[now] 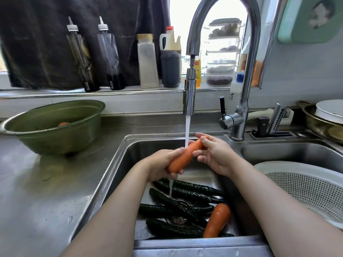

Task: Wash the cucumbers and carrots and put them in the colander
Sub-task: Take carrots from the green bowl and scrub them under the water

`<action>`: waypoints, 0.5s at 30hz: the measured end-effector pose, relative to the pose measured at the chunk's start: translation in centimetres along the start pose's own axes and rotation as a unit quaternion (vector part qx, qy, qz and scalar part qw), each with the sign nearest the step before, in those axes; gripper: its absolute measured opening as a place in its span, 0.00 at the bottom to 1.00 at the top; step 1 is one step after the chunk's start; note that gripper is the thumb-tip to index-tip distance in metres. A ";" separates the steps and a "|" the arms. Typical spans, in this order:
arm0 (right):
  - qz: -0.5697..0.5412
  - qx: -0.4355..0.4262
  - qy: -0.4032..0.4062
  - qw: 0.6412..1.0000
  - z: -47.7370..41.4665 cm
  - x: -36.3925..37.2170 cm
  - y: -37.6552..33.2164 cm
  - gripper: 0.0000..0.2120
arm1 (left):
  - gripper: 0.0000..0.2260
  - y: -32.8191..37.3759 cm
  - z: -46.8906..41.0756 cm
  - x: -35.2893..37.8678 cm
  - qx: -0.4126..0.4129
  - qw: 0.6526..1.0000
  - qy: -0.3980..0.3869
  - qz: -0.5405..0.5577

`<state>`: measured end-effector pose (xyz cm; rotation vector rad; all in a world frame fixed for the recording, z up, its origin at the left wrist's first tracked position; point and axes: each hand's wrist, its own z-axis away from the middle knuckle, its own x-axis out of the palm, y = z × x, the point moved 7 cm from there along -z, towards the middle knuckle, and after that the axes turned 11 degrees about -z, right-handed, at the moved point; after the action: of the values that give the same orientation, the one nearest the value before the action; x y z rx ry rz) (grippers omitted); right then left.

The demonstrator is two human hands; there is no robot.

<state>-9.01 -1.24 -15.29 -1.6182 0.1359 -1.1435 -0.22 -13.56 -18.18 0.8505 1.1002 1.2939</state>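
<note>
Carrot (183,157), orange and tapered, is held slantwise under the chrome gooseneck faucet (189,97). Its thick end lies down and to the left of the spout and its thin end up and to the right. The running water (187,130) strikes it about a third of the way down from the tip.

The left hand (159,164) wraps the thick lower end with its fingers curled underneath, and water drains off below that fist. The right hand (213,156) pinches the thin end between thumb and curled fingers. Both hands are therefore clamped on the one carrot, one at each end of its long axis.

The white perforated plastic colander (306,191) sits to the right of the faucet and nearer the viewer, in the neighbouring basin. I can see nothing in the part of it that shows. The thin end and the right hand are on that side, so the right hand looks better placed to carry the carrot across once the left lets go.

Below the faucet, on the floor of the stainless steel sink (118,164), lie several dark green bumpy cucumbers (185,193) and a second orange carrot (217,219). None of them is being handled, so by my judgement the job is at an early stage.
</note>
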 end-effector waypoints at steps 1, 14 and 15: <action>-0.006 -0.001 0.008 1.000 0.0 -0.3 -0.1 0.09 | 0.20 0.0 0.1 0.1 0.012 0.999 -0.029 0.026; 0.006 -0.046 0.090 0.995 -0.2 -1.1 -0.4 0.06 | 0.16 0.9 0.3 -1.2 0.060 0.986 0.089 -0.129; 0.008 -0.048 0.100 0.994 -0.2 -1.3 -0.5 0.06 | 0.14 1.1 0.4 -0.9 0.075 0.985 0.079 -0.131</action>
<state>-10.09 -0.43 -15.64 -1.5802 0.3394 -1.3026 -0.15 -14.27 -16.88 0.6936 1.4007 1.0806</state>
